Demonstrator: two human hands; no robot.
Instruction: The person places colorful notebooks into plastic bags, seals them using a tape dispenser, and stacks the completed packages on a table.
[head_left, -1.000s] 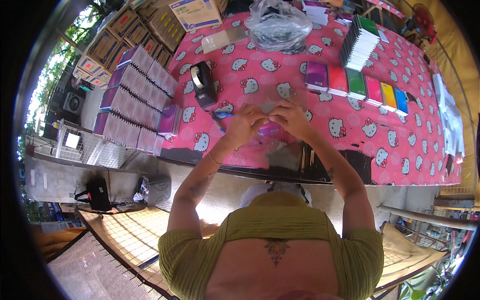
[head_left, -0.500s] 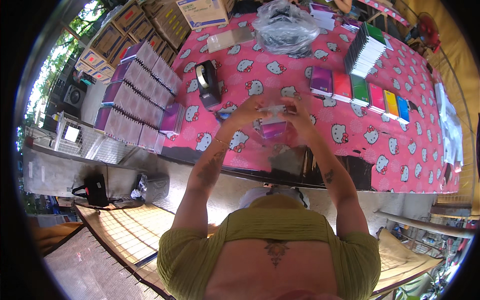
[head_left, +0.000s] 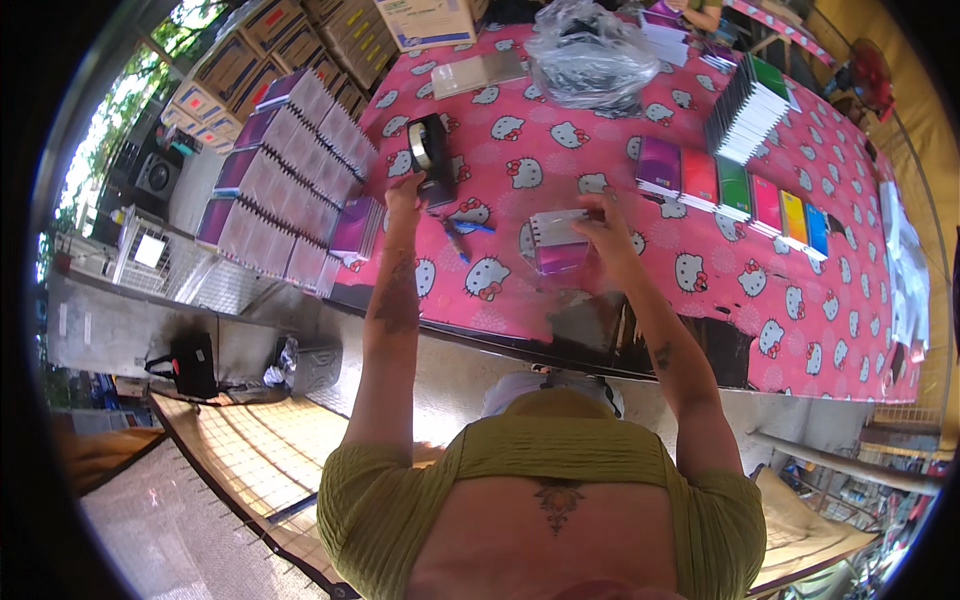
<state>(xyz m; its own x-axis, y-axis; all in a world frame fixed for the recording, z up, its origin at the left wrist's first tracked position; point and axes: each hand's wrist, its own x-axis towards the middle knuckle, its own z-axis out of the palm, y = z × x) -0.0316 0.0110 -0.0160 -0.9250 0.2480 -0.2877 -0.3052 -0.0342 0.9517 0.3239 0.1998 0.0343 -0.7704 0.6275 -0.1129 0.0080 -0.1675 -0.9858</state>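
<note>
A small clear packet point(head_left: 560, 240) is seen near the middle of the table's point(head_left: 705, 245) near edge, its white, striped end turned toward the far edge and its purple end toward the near edge; its outline is almost square, so its long axis cannot be told with certainty. Its right side is met by the bent fingers of the right hand point(head_left: 603, 228); whether it is pinched cannot be told. The left hand point(head_left: 404, 192) is placed beside the near end of the black dispenser point(head_left: 437, 180), whose long axis is set roughly from far edge to near edge; its finger state and any contact cannot be told. Pens point(head_left: 460, 238) are laid between dispenser and packet. Notebooks point(head_left: 285, 185) are piled along the left edge.
</note>
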